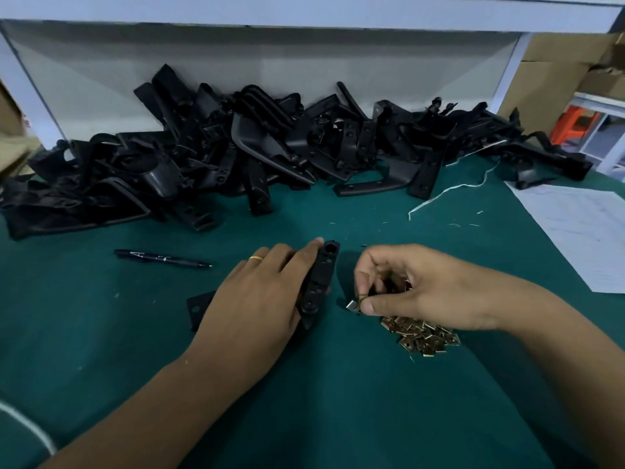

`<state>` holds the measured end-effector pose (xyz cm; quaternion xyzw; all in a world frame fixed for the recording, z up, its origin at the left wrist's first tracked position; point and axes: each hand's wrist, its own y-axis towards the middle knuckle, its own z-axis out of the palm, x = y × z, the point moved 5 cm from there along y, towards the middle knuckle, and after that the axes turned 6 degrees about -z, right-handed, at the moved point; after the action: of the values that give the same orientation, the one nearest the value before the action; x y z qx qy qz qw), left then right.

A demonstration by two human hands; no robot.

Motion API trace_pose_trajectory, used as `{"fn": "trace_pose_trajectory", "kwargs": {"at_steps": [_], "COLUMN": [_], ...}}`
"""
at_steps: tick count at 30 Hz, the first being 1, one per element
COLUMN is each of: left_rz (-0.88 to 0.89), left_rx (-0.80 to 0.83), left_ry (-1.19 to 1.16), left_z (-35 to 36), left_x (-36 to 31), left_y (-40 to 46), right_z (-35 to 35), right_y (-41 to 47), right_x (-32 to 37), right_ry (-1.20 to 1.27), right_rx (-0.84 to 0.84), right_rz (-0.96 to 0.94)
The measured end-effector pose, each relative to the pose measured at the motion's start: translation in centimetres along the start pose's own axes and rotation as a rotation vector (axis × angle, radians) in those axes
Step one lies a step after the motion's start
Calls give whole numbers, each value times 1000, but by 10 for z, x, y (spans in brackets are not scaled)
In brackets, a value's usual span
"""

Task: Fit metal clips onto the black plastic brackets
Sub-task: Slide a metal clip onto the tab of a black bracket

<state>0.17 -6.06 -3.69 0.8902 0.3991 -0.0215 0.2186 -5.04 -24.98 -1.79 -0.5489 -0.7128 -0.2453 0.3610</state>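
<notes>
At frame centre, the left hand (260,296) grips a black bracket (319,282) lying on the green mat (338,401). Just right of it, the right hand (419,292) pinches one clip (355,304) between thumb and fingertip, above the clip pile (422,336). More brackets (236,154) are heaped across the upper frame. A pen (162,258) lies at left, paper (581,228) at right.

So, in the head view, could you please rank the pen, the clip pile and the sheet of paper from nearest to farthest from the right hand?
1. clip pile: directly beneath the right hand.
2. sheet of paper: out to its right, by the table edge.
3. pen: far left, beyond the left hand.
</notes>
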Motion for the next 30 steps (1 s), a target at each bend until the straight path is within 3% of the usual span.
{"fn": "trace_pose_trajectory", "kwargs": {"at_steps": [5, 12, 17, 21, 30], "left_rz": [-8, -44, -44, -79, -87], "left_rx": [8, -23, -45, -95, -101], "left_ry": [-13, -11, -16, -37, -17], "left_z": [-1, 0, -3, -8, -11], "left_x": [1, 4, 3, 4, 1], "left_y": [1, 0, 0, 0, -2], "right_z": [-8, -4, -3, 9, 21], "right_y": [9, 11, 14, 19, 21], "right_x": [0, -3, -1, 0, 4], "right_ry": [152, 89, 409, 592, 663], "right_rx": [-227, -237, -428, -476, -584], "right_rz": [-138, -179, -196, -207, -116]}}
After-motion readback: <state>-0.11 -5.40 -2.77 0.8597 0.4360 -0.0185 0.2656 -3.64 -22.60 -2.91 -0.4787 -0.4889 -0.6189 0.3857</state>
